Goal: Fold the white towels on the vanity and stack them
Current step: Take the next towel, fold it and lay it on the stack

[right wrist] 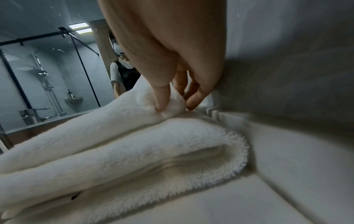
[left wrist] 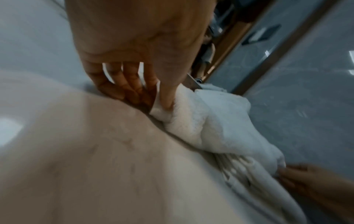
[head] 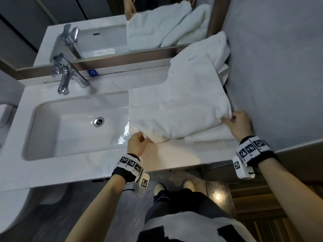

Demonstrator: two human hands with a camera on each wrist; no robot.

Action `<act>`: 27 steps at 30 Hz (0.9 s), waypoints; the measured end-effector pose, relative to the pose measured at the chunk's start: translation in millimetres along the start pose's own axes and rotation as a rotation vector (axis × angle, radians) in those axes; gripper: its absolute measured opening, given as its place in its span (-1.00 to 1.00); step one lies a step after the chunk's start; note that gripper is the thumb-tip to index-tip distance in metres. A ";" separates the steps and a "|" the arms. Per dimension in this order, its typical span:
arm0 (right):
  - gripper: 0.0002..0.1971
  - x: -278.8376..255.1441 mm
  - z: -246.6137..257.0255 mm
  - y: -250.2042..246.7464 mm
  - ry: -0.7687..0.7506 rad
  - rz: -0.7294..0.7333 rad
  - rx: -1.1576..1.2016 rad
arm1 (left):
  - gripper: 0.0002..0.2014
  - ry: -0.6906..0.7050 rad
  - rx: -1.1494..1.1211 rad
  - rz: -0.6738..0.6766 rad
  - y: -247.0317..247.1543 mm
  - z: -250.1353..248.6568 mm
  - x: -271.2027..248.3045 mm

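A white towel (head: pixel 180 109) lies spread over the right part of the vanity top (head: pixel 166 156), its left edge hanging over the sink. My left hand (head: pixel 139 142) pinches its near left corner (left wrist: pixel 162 112) between thumb and fingers. My right hand (head: pixel 236 123) pinches the near right corner (right wrist: pixel 172 106). Under that corner lies a folded white towel (head: pixel 211 136), seen close up as a thick folded towel (right wrist: pixel 153 151) in the right wrist view. More white towel (head: pixel 216 48) is heaped at the back right against the wall.
The white sink basin (head: pixel 70 126) with its drain (head: pixel 99 121) takes the left half, a chrome tap (head: pixel 67 75) behind it. A mirror (head: pixel 104 28) runs along the back. A grey wall (head: pixel 276 67) closes the right side. A toilet (head: pixel 5 116) stands at far left.
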State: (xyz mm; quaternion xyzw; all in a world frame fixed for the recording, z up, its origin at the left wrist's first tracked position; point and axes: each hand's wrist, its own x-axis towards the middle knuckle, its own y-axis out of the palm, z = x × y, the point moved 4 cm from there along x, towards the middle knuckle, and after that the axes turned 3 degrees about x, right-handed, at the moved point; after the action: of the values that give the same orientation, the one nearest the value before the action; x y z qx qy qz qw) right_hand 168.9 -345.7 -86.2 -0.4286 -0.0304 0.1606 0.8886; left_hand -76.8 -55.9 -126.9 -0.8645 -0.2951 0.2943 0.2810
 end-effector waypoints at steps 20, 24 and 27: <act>-0.43 -26.7 -1.5 -7.4 0.229 0.391 -0.118 | -0.73 -0.361 0.207 0.244 -44.7 57.6 -14.2; -0.37 -31.6 -5.7 -2.2 0.276 0.371 -0.186 | -0.49 -0.268 0.256 0.113 -47.5 42.7 -12.4; -0.38 -29.4 -3.3 -3.9 0.324 0.310 -0.195 | -0.46 -0.277 0.215 0.106 -44.4 30.8 -6.4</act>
State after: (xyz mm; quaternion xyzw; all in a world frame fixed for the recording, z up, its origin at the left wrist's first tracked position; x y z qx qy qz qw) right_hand 142.8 -359.6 -82.7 -0.5319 0.1636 0.2205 0.8010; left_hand -117.1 -20.9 -115.9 -0.7949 -0.2520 0.4547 0.3128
